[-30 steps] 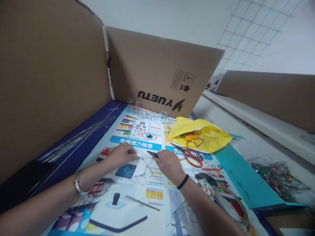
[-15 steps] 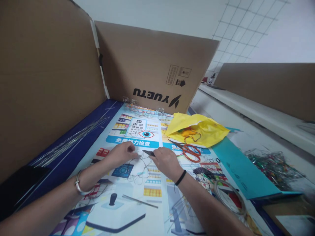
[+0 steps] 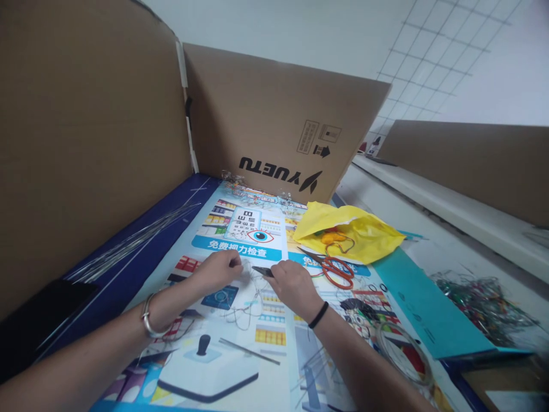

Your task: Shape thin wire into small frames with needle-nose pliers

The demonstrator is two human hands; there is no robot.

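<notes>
My left hand (image 3: 218, 270) is closed, thumb and fingers pinched on a thin wire. The bent wire (image 3: 245, 320) trails in loops below the fingertips, over the printed sheet. My right hand (image 3: 295, 288) grips needle-nose pliers (image 3: 262, 271), whose dark tip points left towards the pinched fingers. Whether the jaws hold the wire is too small to tell. Just right of that hand lie orange-handled scissors (image 3: 338, 272), partly on a yellow pouch (image 3: 371, 232) with orange material in its mouth.
Cardboard panels (image 3: 274, 109) stand at the back and left. Long straight wires (image 3: 137, 237) lie on the left. A wire coil (image 3: 422, 357) rests at the lower right, near a tangled pile of wires (image 3: 480, 303). Short rods (image 3: 249, 351) lie in front.
The whole view has shifted slightly, so things appear a little further right and lower. Both hands keep nearly the same pose, with the pliers still in my right hand.
</notes>
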